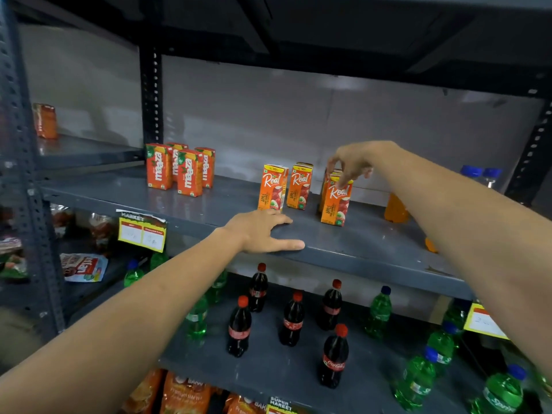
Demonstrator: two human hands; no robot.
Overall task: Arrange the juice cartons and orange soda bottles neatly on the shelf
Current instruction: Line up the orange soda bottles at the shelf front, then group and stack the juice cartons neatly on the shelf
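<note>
Item: apple juice carton [335, 203], front of a cluster of like cartons on the middle shelf [373, 246], at about 3 o'clock of frame centre. Two further apple cartons [285, 186] are stood just beside it at 9 o'clock, slightly apart from each other. Four mango cartons [180, 168] are grouped well apart at 9 o'clock, near the left upright. One orange soda bottle [395, 208] is stood near the cluster at 3 o'clock; a second is mostly hidden behind the right forearm.

Handling: the carton is judged light, stiff-walled yet crushable under a hard squeeze, tall and easily toppled. It is best taken by the top edges or by the two narrow sides, with a gentle pinch.

Right hand [354, 165]: placed directly above the carton at 12 o'clock, fingers curled down onto its top; contact is seen, but whether a firm pinch is closed on it cannot be told.

Left hand [263, 231]: laid flat and spread on the shelf's front lip, holding nothing, just below the leftmost apple carton, at 8 o'clock of the front carton
</note>
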